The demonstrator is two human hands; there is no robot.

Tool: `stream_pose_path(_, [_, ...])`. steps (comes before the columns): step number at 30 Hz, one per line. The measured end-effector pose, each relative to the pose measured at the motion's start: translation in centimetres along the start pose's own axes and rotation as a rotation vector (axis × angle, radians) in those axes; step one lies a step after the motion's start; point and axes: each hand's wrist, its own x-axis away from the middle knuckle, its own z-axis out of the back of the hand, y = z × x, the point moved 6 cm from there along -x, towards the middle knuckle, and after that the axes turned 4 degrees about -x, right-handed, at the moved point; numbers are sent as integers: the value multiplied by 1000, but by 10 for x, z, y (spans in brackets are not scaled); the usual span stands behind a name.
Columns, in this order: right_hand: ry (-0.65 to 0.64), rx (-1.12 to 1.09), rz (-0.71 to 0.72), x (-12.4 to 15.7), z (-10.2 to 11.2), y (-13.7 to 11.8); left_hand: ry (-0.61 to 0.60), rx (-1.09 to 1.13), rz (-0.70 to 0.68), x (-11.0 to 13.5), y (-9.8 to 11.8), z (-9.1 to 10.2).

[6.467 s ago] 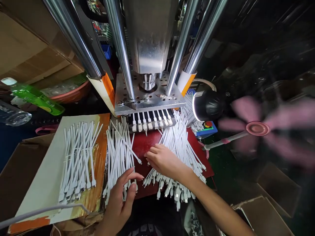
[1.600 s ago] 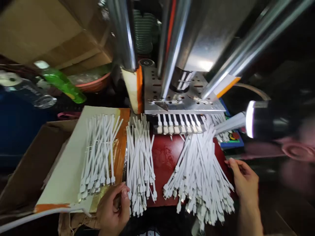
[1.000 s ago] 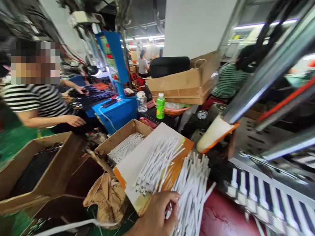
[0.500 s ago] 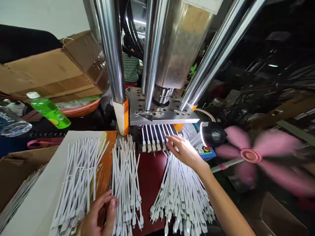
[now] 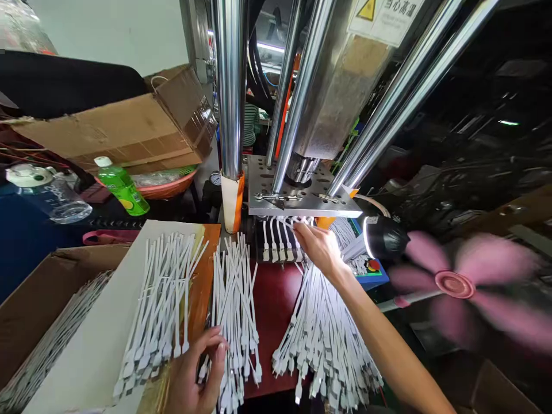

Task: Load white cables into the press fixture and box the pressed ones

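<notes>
My right hand point(image 5: 318, 247) reaches to the black slotted fixture point(image 5: 276, 250) under the press plate point(image 5: 297, 198), its fingers closed around the white cable pieces seated in the slots. My left hand point(image 5: 196, 376) rests at the near end of the middle pile of white cables point(image 5: 235, 313), fingers curled around a few of them. A larger fan of white cables point(image 5: 321, 333) lies on the red mat point(image 5: 276, 299) under my right forearm. A third pile of cables point(image 5: 161, 305) lies on a white and orange board point(image 5: 95, 345).
Steel columns point(image 5: 228, 86) of the press rise ahead. A lit lamp point(image 5: 382, 238) and a spinning pink fan point(image 5: 457, 284) stand at the right. A green bottle point(image 5: 121, 187), a clear bottle point(image 5: 47, 192) and cardboard boxes point(image 5: 116, 129) are at the left; a box of cables point(image 5: 47, 345) sits near left.
My right hand has moved from the right edge of the mat up to the fixture and now closes on the seated cables. My head swung left and back. My left hand stays by the middle pile.
</notes>
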Motion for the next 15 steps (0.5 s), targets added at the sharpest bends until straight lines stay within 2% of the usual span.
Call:
stream_pose_path(4, [212,-73,61,73,75,-47,-10,26,69,-14,32,11])
stream_pose_path(6, [224,-139,40,91,103,-69,-18,66,67,-33,56,17])
stream_pose_path(7, [183,-175,27,95,111,-79,-64,101,60,-41,67,16])
stream_pose_path(8, [128,-214,20,98,116,-87,-147,148,66,-48,76,11])
stream_pose_path(10, [8,-297,14,103,114,-99,-422,308,141,-47,86,-11])
stream_pose_path(12, [-87,-359,5,110,105,-105,-708,597,319,-25,93,-40])
stream_pose_path(13, [-121,-380,-4,114,99,-106,-810,747,420,-10,97,-54])
stream_pose_path(15, [-172,-398,-29,123,86,-106,-897,950,589,20,104,-75])
